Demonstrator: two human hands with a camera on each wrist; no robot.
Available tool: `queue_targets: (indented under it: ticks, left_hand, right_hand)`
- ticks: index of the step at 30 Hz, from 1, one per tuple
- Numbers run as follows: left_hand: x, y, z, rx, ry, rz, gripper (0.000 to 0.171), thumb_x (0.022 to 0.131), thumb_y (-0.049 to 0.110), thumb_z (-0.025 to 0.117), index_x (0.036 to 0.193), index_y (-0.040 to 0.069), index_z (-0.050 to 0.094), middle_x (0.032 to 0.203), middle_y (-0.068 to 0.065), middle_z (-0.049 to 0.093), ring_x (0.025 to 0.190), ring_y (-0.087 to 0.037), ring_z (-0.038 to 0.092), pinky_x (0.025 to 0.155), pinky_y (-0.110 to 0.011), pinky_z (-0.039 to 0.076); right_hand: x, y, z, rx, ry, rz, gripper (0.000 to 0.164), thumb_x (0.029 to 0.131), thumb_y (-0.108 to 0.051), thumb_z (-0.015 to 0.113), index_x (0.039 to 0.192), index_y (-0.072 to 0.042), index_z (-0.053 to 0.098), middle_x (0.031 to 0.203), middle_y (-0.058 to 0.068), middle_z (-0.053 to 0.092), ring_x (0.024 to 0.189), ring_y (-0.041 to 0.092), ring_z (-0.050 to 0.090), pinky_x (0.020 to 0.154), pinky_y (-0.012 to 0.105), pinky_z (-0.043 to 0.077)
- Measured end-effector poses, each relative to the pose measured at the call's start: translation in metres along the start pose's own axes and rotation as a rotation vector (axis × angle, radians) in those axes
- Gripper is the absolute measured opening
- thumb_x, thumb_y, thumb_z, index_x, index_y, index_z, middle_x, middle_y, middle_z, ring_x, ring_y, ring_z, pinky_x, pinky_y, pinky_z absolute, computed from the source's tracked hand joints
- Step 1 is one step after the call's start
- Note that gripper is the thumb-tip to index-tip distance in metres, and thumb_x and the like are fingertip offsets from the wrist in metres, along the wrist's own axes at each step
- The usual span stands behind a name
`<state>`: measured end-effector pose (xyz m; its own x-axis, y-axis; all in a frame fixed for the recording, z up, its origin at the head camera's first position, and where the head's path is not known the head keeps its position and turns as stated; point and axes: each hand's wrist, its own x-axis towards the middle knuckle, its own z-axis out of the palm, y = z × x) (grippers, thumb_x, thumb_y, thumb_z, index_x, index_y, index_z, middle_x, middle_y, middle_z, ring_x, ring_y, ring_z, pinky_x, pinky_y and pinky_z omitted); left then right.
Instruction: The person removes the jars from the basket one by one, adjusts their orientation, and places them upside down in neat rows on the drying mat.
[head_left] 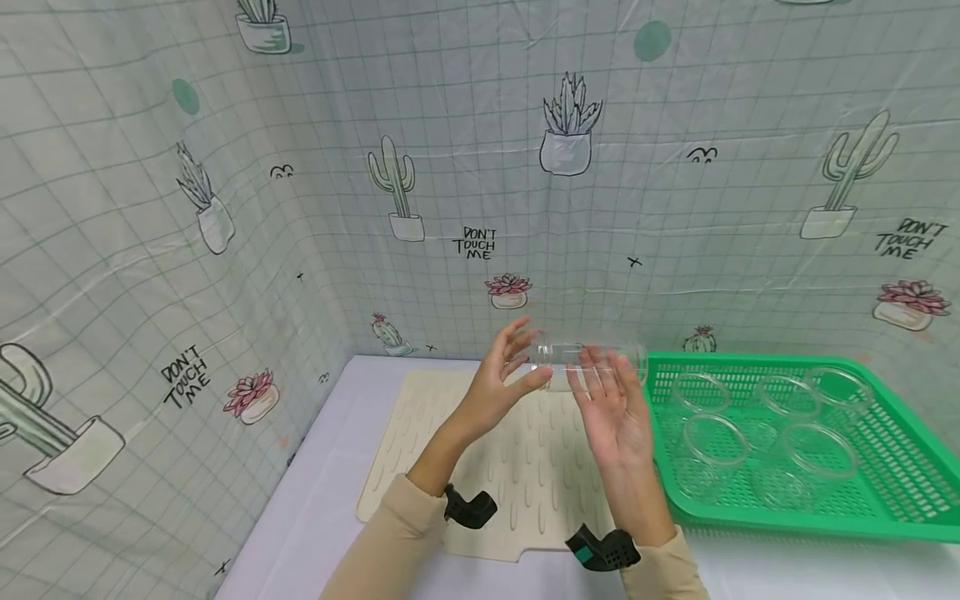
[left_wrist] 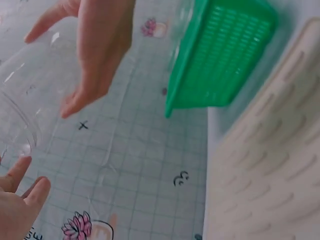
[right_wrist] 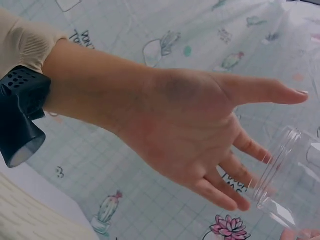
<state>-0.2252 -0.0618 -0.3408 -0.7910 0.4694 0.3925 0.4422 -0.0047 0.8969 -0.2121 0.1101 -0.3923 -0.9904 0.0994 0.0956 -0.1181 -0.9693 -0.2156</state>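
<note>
A clear jar (head_left: 562,354) lies sideways in the air above the mat, its threaded mouth toward the left. My right hand (head_left: 618,421) holds its other end, the thumb on one side and nearly straight fingers on the other. At the neck is my left hand (head_left: 491,392), palm facing the jar. In the right wrist view, the left hand (right_wrist: 180,130) has its thumb stretched away and its fingers behind the neck of the jar (right_wrist: 295,180). The left wrist view shows the right hand (left_wrist: 102,45) across the jar's side.
A green perforated basket (head_left: 750,518) stands on the right with several similar clear jars (head_left: 716,442) in it. Beneath my hands lies a beige ridged mat (head_left: 517,467) on a white table (head_left: 322,467). A cactus-print cloth (head_left: 450,192) hangs behind and at the left.
</note>
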Motion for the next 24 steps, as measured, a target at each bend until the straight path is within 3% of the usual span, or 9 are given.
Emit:
queue_targets:
  ticks: [6,11,14,20,24]
  left_hand:
    - [-0.009,-0.011,-0.015,0.126,0.003,0.014,0.069,0.094,0.034,0.051,0.147,0.015,0.011,0.148,-0.009,0.024,0.136,-0.027,0.019,0.109,-0.048,0.015]
    - [-0.017,-0.04,-0.032,0.285,0.074,-0.04,0.07,0.091,0.047,0.05,0.147,0.027,0.012,0.149,0.009,0.019,0.137,-0.014,0.015,0.108,-0.049,0.017]
    - [-0.024,-0.058,-0.043,0.395,0.126,-0.1,0.071,0.088,0.054,0.05,0.146,0.036,0.013,0.148,0.018,0.016,0.137,-0.01,0.013,0.106,-0.052,0.019]
    - [-0.04,-0.076,-0.064,0.533,0.194,-0.176,0.075,0.084,0.057,0.054,0.145,0.04,0.014,0.147,0.018,0.017,0.136,-0.017,0.015,0.1,-0.06,0.024]
    - [-0.056,-0.087,-0.078,0.651,0.217,-0.189,0.081,0.082,0.06,0.056,0.146,0.034,0.014,0.148,0.015,0.017,0.136,-0.018,0.015,0.102,-0.058,0.024]
  right_hand:
    - [0.005,0.002,-0.001,-0.044,0.014,-0.008,0.059,0.091,-0.014,0.056,0.138,-0.017,0.021,0.143,0.01,0.028,0.133,0.026,0.028,0.108,0.043,0.024]
    - [0.01,0.005,-0.002,-0.15,0.036,-0.004,0.061,0.09,-0.016,0.059,0.138,-0.019,0.021,0.141,0.009,0.032,0.13,0.025,0.033,0.107,0.041,0.026]
    - [0.015,0.008,-0.004,-0.196,0.051,-0.003,0.052,0.089,-0.017,0.06,0.131,-0.015,0.031,0.132,0.01,0.039,0.123,0.025,0.039,0.106,0.041,0.028]
    - [0.027,0.018,-0.009,-0.198,0.036,0.016,0.023,0.09,-0.012,0.056,0.111,-0.007,0.047,0.122,0.01,0.041,0.125,0.027,0.035,0.105,0.043,0.03]
    - [0.033,0.026,-0.012,-0.239,0.04,0.031,0.036,0.091,-0.01,0.055,0.123,-0.008,0.039,0.12,0.01,0.047,0.132,0.029,0.028,0.106,0.043,0.028]
